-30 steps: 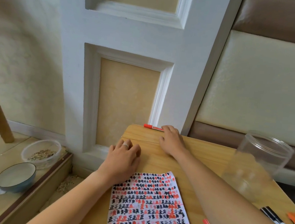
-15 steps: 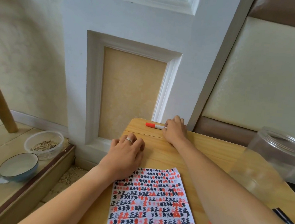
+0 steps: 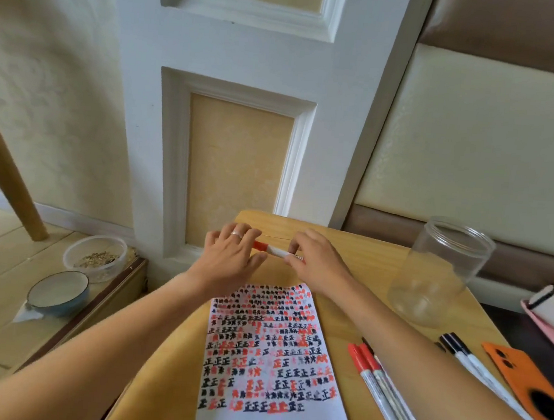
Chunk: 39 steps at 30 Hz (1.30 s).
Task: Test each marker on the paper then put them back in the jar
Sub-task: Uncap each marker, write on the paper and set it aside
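Note:
A red-capped marker (image 3: 277, 251) with a white barrel is held just above the far end of the wooden table (image 3: 366, 283). My right hand (image 3: 319, 263) pinches its barrel. My left hand (image 3: 229, 255) is at the red cap, fingers spread and nearly straight, the cap showing between forefinger and thumb. Below both hands lies the paper (image 3: 272, 342), covered in red and black test marks. The clear jar (image 3: 439, 272) stands at the right with nothing in it. Two red markers (image 3: 375, 376) and some black-capped ones (image 3: 466, 355) lie near my right forearm.
An orange phone case (image 3: 530, 382) lies at the table's right edge, and a pink thing with a white case (image 3: 549, 307) lies beyond it. On the floor to the left stand a clear tub of seeds (image 3: 94, 256) and a blue bowl (image 3: 59, 290). The wall stands right behind the table.
My right hand has picked the red marker up from the table's far edge and drawn it nearer. My left hand has left the table top and moved to the cap.

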### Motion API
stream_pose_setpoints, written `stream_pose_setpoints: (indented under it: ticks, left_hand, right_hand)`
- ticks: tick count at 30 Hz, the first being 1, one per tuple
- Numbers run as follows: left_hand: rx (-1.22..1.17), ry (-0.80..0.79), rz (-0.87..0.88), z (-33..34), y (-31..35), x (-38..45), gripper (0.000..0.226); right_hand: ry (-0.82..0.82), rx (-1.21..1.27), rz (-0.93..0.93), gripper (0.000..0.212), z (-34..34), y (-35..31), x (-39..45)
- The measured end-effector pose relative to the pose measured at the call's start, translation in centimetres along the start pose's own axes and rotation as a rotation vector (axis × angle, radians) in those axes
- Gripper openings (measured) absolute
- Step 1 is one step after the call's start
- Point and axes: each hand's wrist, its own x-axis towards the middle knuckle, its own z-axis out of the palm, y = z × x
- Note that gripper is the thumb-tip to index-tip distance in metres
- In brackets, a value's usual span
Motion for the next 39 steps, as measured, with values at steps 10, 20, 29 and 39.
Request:
stream_pose_setpoints:
  ticks: [10,20,29,39]
  left_hand:
    - [-0.19,-0.237,0.169,-4.2,5.5,-9.5,0.039]
    - [-0.472,-0.224,0.049,-4.1,8.3,-15.7,0.037]
    - [-0.448,-0.022,0.208,-3.3,8.6,-16.7,0.049]
    - [-0.465,0.086,-0.051,-2.2,7.0,-13.9,0.018]
  right_hand:
    - [-0.005,-0.008,-0.163,0.013,-2.7,-5.4,-13.1]
    - [0.051,-0.056,-0.091,0.033,-0.2,-7.8,-20.6]
    - [-0.033,-0.105,-0.018,0.031,-2.5,-8.1,-21.9]
    - [0.122,0.424,0.169,0.038,-3.0,-4.7,-23.8]
